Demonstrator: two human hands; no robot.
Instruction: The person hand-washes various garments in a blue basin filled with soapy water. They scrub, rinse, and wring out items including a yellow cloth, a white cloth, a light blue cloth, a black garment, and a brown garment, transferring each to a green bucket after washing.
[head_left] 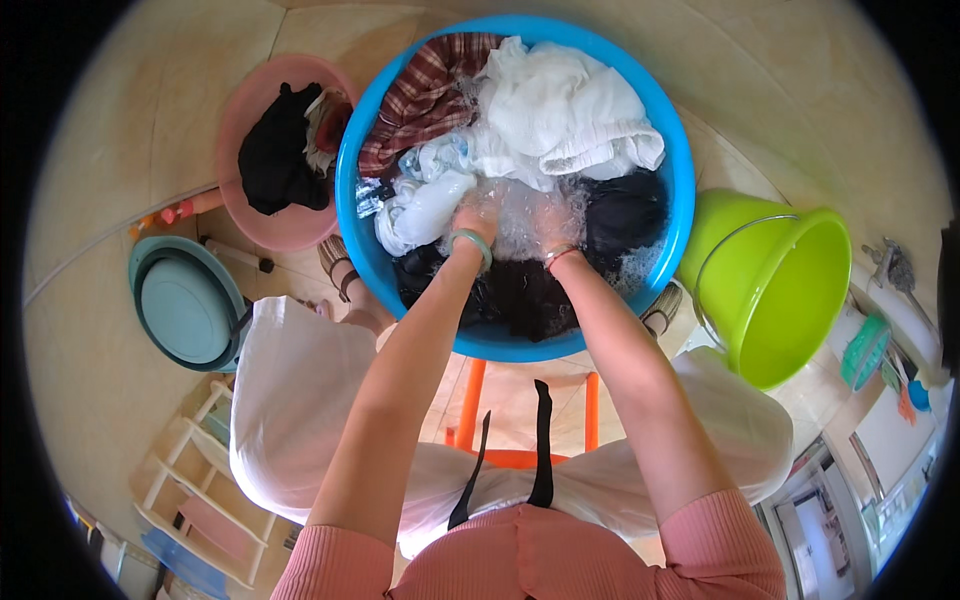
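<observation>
White froth [517, 232], both hands [478, 216] [556, 222] half hidden

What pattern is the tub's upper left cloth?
The cloth is reddish plaid with pale lines, in the head view.

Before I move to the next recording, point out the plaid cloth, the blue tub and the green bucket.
Plaid cloth [425, 95], head view: on its middle folds.
Blue tub [681, 180], head view: on its right-hand rim.
Green bucket [738, 268], head view: on its outer wall.
</observation>
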